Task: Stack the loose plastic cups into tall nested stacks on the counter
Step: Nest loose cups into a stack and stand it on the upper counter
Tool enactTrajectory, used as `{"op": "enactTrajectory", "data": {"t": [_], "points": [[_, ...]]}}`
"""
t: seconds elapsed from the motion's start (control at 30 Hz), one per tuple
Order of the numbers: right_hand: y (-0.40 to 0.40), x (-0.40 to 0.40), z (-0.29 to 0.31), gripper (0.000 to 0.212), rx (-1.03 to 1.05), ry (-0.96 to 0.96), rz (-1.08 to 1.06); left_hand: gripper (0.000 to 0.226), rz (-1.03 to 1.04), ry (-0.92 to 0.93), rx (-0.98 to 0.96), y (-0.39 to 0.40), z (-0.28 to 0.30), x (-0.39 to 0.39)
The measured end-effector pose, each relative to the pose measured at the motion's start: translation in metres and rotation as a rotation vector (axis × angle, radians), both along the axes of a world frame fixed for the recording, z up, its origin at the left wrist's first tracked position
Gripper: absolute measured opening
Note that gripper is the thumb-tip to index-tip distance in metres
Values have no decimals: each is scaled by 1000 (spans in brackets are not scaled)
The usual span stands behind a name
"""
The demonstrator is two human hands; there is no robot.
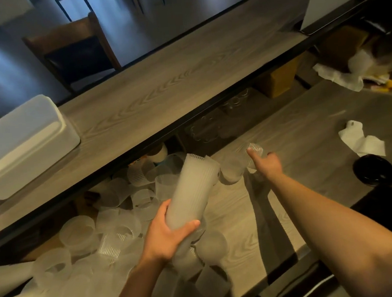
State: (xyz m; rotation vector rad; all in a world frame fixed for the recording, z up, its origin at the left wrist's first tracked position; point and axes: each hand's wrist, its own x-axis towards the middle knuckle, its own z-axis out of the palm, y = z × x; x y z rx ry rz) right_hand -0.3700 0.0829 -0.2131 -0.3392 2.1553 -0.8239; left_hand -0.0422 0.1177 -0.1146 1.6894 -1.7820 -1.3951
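Note:
My left hand grips a tall nested stack of frosted plastic cups, tilted up and to the right above the counter. My right hand reaches out to a single clear ribbed cup lying on the counter, fingers curled round it with the thumb on its rim. Another frosted cup lies between the stack and that hand. A heap of several loose frosted cups covers the left part of the counter, below the shelf.
A wooden shelf with a black edge runs above the counter and carries a white plastic box. Crumpled white paper and a black round lid lie at the right. Cardboard boxes and clutter sit at the far right.

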Motion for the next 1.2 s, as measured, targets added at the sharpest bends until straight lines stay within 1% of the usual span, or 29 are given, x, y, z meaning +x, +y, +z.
{"op": "enactTrajectory", "data": {"t": [0.07, 0.23, 0.37, 0.43, 0.53, 0.67, 0.8, 0.87, 0.9, 0.97, 1.03, 1.1, 1.2], "points": [[-9, -2, -2, 98, 38, -49, -3, 80, 14, -10, 11, -4, -3, -3], [-25, -10, -5, 100, 94, -154, -29, 85, 32, -32, 27, -9, -5, -6], [-30, -9, -6, 96, 79, -205, -102, 88, 43, -42, 40, -12, -6, -8], [-30, -8, -8, 95, 20, -209, -145, 89, 36, -49, 40, -13, -7, -7], [-25, -9, -9, 90, -136, -203, -233, 90, 30, -60, 36, -14, -7, -7], [-8, -7, 1, 88, -277, -151, -289, 90, 23, -57, 24, -14, -4, -9], [15, -1, 16, 73, -389, -207, -296, 91, 9, -25, 24, -12, -3, -9], [25, 5, 22, 62, -452, -295, -269, 84, 6, -19, 11, -9, -2, -10], [29, 9, 26, 60, -482, -351, -233, 79, 8, -17, 3, -8, -2, -9], [35, 18, 37, 71, -549, -468, -159, 72, 3, -3, -9, -6, -3, -8], [37, 30, 52, 83, -611, -540, -121, 76, -18, 1, -14, -5, -3, -5], [37, 40, 71, 75, -662, -563, -82, 80, -39, -11, -17, -3, -3, -3], [34, 50, 94, 62, -743, -556, 14, 76, -64, -52, -50, 0, -1, 1]]}}
